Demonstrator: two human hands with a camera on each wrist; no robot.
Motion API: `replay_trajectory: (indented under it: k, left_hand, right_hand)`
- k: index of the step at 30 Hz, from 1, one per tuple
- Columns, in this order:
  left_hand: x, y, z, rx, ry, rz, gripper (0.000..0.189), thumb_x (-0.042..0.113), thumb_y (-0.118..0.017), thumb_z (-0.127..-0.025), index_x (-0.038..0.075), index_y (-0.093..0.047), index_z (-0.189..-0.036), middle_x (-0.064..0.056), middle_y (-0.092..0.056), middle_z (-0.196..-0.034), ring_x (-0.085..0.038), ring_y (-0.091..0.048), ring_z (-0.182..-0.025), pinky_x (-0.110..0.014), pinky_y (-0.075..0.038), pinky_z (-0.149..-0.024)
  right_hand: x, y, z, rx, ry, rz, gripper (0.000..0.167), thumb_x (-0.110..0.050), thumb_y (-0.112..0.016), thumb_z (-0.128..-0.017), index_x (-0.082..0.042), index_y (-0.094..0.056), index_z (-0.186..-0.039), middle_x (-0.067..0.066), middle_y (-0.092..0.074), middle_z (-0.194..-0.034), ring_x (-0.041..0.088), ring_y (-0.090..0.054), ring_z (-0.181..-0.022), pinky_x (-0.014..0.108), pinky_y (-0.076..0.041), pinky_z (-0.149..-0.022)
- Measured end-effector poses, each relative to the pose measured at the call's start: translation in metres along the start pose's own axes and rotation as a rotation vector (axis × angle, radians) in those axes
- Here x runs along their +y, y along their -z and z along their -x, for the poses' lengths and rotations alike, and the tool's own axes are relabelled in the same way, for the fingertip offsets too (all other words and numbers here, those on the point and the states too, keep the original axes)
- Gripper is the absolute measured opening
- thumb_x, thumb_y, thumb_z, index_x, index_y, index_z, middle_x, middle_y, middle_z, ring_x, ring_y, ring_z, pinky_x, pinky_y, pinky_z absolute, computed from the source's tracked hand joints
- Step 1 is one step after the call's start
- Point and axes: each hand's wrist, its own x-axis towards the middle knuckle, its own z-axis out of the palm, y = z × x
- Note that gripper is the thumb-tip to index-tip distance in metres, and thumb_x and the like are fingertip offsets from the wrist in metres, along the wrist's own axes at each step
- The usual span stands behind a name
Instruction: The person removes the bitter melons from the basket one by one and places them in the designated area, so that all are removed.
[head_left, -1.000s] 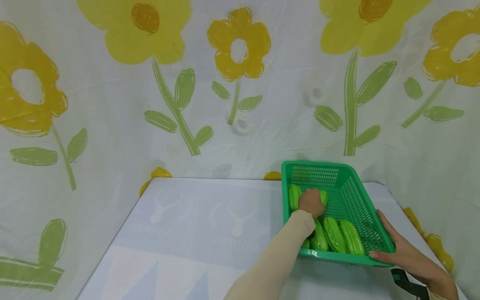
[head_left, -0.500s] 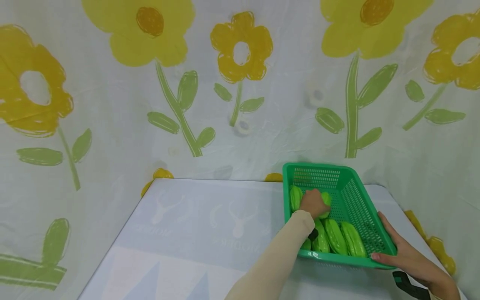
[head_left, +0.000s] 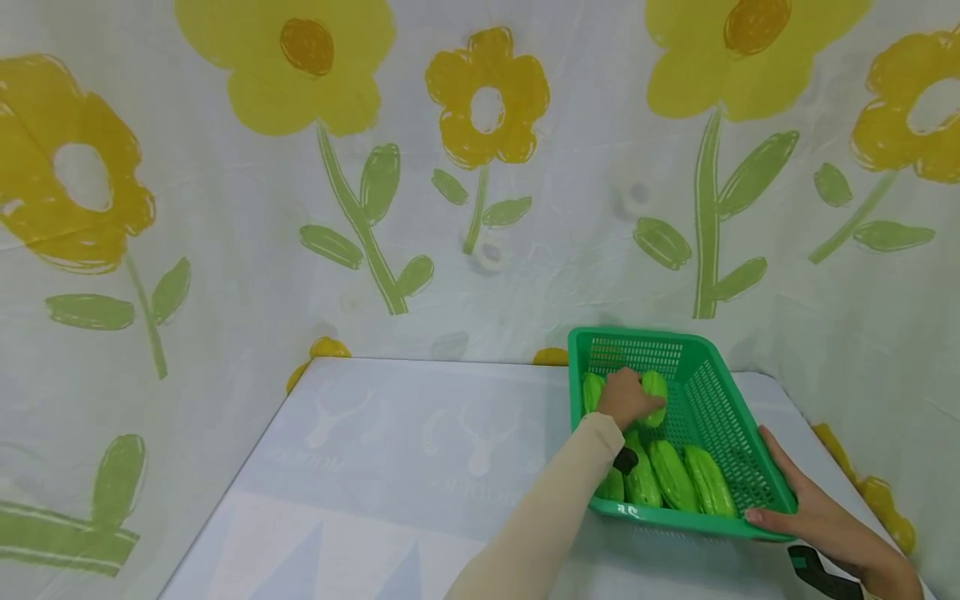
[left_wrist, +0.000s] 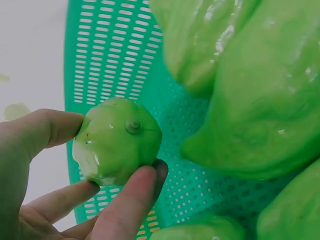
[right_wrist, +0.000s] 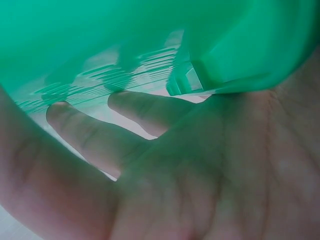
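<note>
Inside a green plastic basket (head_left: 637,517), my left hand (head_left: 627,398) pinches a glossy, ridged green gourd (left_wrist: 117,142) between thumb and fingertips. Its stem end faces the left wrist camera. In the head view this gourd (head_left: 655,393) stands at the right side of the hand, by the thumb. Another gourd (head_left: 592,390) is partly hidden left of the hand, and several more gourds (head_left: 672,475) lie side by side along the near wall. My right hand (head_left: 817,508) grips the basket's near right corner, thumb on the rim and fingers along the outside.
The basket stands on the right part of a white table (head_left: 360,450) with a faint printed pattern. Behind and beside the table hangs a white curtain (head_left: 570,208) printed with yellow flowers. The right inner side of the basket floor shows bare mesh.
My left hand has shifted slightly within the basket, and more of the pinched gourd shows beside the thumb. The right hand keeps its grip on the corner. The head view has shifted slightly.
</note>
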Motion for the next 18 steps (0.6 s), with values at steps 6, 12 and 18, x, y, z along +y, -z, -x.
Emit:
replay_trajectory:
  k: [6,12,18]
  left_hand:
    - [0.001,0.005,-0.003,-0.011,0.002,0.107,0.045,0.029,-0.077,-0.091,0.004,-0.070,-0.128,-0.013,-0.077,-0.108,-0.025,-0.076,-0.077,-0.036,-0.062,-0.095]
    - [0.004,0.012,-0.005,-0.049,0.055,0.271,0.055,0.027,-0.078,-0.090,0.005,-0.064,-0.139,-0.018,-0.072,-0.127,-0.036,-0.078,-0.080,-0.042,-0.066,-0.082]
    - [0.006,0.021,-0.004,-0.051,0.101,0.409,0.055,0.026,-0.081,-0.089,0.004,-0.065,-0.137,-0.021,-0.072,-0.127,-0.043,-0.077,-0.088,-0.051,-0.065,-0.086]
  right_hand:
    - [-0.002,-0.001,0.003,0.012,0.022,0.014,0.107,-0.026,-0.060,-0.103,-0.042,0.032,-0.155,0.040,0.015,-0.164,0.056,-0.014,-0.142,0.019,-0.045,-0.082]
    - [0.000,-0.002,0.004,0.017,0.035,0.008,0.106,-0.025,-0.060,-0.103,-0.043,0.030,-0.156,0.039,0.015,-0.165,0.036,-0.015,-0.152,0.012,-0.042,-0.080]
    - [0.001,-0.002,0.004,0.025,0.057,0.012,0.106,-0.024,-0.060,-0.102,-0.043,0.029,-0.156,0.039,0.016,-0.165,0.030,-0.011,-0.154,0.011,-0.041,-0.079]
